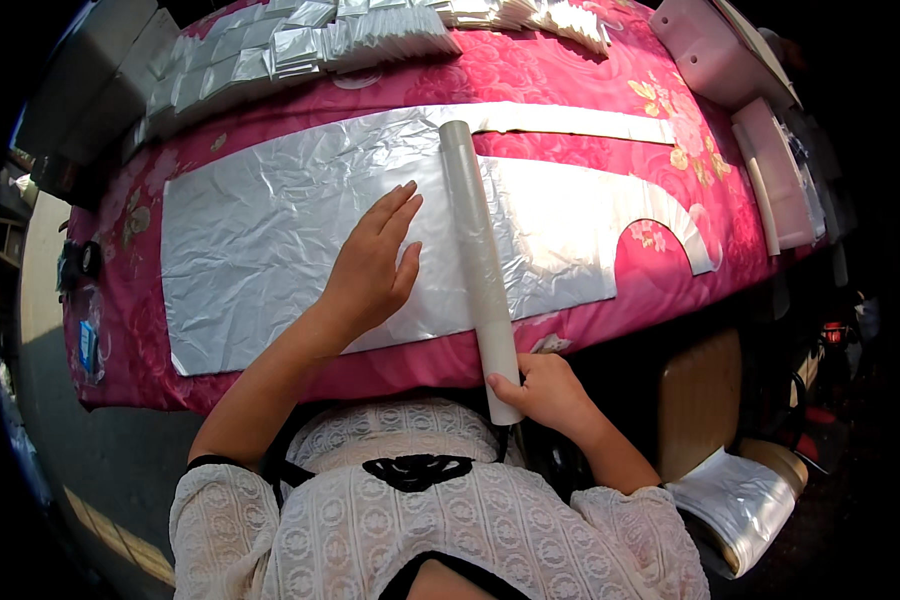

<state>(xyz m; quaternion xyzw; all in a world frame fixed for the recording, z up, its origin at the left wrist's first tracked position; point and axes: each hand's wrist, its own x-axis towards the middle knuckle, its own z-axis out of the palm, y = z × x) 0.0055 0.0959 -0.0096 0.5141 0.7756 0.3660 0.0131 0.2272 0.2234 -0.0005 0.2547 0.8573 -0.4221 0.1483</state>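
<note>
A: Where is the right hand?
B: The right hand (pixel 545 393) is wrapped around the near end of a long whitish roll (pixel 475 250), close to the person's body, with the thumb lying along its surface.

A: And the left hand?
B: The left hand (pixel 370 262) is stretched flat, its fingers extended and close to each other, its thumb standing apart. It is over a crinkled silvery sheet (pixel 250 240), left of the roll; I cannot tell whether it touches the sheet.

A: How does the roll lie?
B: It slants across the sheet, from near the far edge to past the near edge of the bench (pixel 410 92). Right of the roll, the sheet glares in bright light and narrows into a curved strip; a straighter strip runs along the far side.

A: What is around them?
B: A pink floral cloth covers the bench. Stacks of folded whitish packets (pixel 240 66) line its far side, and pale boxes (pixel 715 45) stand at the far right. Near the left edge lies a small blue item (pixel 88 345) in clear wrapping.

A: And beyond the bench?
B: At lower right is a wooden chair (pixel 703 400), another silvery sheet (pixel 740 505) draped over its seat. The person wears a white patterned top (pixel 410 535) with black trim.
</note>
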